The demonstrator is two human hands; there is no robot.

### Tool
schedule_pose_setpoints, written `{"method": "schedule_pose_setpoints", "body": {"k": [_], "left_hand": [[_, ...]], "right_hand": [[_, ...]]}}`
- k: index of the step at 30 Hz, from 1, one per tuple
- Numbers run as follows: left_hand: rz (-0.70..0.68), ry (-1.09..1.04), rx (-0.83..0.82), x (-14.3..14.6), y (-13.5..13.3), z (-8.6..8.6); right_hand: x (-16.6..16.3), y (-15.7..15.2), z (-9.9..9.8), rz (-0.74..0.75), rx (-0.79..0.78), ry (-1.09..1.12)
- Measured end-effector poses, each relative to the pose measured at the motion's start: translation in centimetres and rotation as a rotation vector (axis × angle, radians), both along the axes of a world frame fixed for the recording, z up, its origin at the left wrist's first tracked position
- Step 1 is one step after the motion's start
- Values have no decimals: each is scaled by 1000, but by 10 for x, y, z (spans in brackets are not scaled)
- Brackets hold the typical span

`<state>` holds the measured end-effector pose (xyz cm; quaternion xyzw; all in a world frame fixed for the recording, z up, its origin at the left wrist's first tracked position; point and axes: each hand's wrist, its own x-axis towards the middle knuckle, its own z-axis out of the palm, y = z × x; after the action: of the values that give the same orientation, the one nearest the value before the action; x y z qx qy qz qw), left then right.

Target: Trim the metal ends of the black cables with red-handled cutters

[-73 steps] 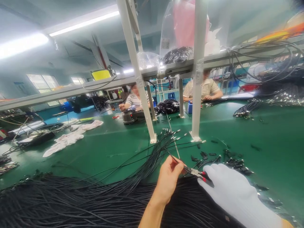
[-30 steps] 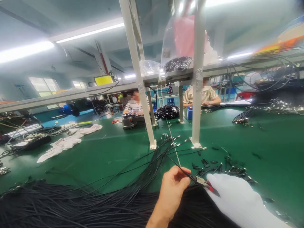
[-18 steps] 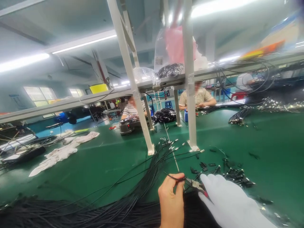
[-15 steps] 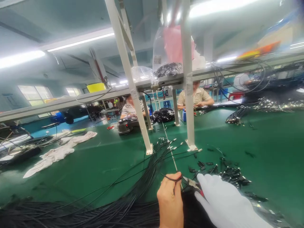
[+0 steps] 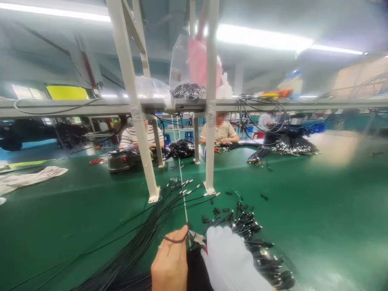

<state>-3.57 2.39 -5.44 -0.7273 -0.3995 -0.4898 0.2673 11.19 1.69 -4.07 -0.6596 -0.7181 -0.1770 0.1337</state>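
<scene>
My bare left hand [image 5: 170, 258] pinches a black cable [image 5: 176, 241] near its end, between thumb and forefinger. In my right hand [image 5: 232, 256], which wears a white glove, are cutting pliers [image 5: 198, 239]. A bit of their red handle shows at the glove. The jaws are close to the cable at my left fingertips; whether they touch it I cannot tell. To the left runs a long bundle of black cables [image 5: 142, 234] with metal-tipped ends. On the right lies a pile of black connectors [image 5: 245, 222] with metal ends.
Two white shelf posts [image 5: 210, 161] stand on the green table [image 5: 318, 194] beyond my hands. A black machine [image 5: 118, 161] and a white cloth [image 5: 36, 178] are at the left. Coiled cables [image 5: 182, 148] lie at the back, where two people [image 5: 222, 131] sit.
The view has turned right and levelled, so the scene shifts left in it. Both hands keep their holds on cable and pliers, close together as before.
</scene>
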Motion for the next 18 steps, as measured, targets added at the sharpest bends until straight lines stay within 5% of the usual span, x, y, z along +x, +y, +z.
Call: {"method": "schedule_pose_setpoints", "body": {"k": [10, 18], "left_hand": [[89, 101, 73, 3, 0, 6], [50, 119, 1, -1, 8, -7]], "right_hand": [[17, -9, 3, 132, 73, -43], [27, -7, 8, 189, 81, -26]]}}
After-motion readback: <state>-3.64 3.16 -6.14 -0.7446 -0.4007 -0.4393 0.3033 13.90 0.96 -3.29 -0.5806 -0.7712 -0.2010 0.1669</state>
